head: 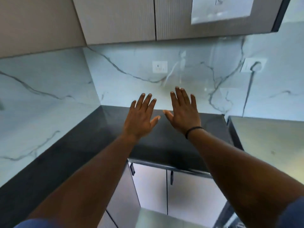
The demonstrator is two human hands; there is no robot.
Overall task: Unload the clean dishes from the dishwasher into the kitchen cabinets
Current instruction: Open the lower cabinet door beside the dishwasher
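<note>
Two bare forearms are seen closest of all, stretched forward from blue sleeve edges (32, 223) at the bottom corners. Both hands are held flat, palms down, fingers spread wide, and nothing is gripped by either one. The left hand (141, 118) is held just beside the right hand (183, 115), with the thumbs nearly touching but still apart. A thin black band (193, 130) is worn on the right wrist. Under the hands a smooth, dark grey stone counter (74, 153) is spread out, bent around a corner on the left; whether it is touched by the palms cannot be told. Behind it the wall is covered by a shiny pale marble backsplash with thin grey veins (49, 83). A small white square switch plate (159, 66) is set in that wall, and a white round socket with a dark cord (254, 66) hanging down is seen further right. Above, flat beige upper cabinet doors (115, 18) are shut, and a blurry white sheet of paper (222, 9) is stuck on one. Below the counter, plain grey lower cabinet doors with dark handles (151, 186) are shut too. A shiny steel surface (271, 145) is seen at the right. No clean dishes or dishwasher can be picked out in this view.
</note>
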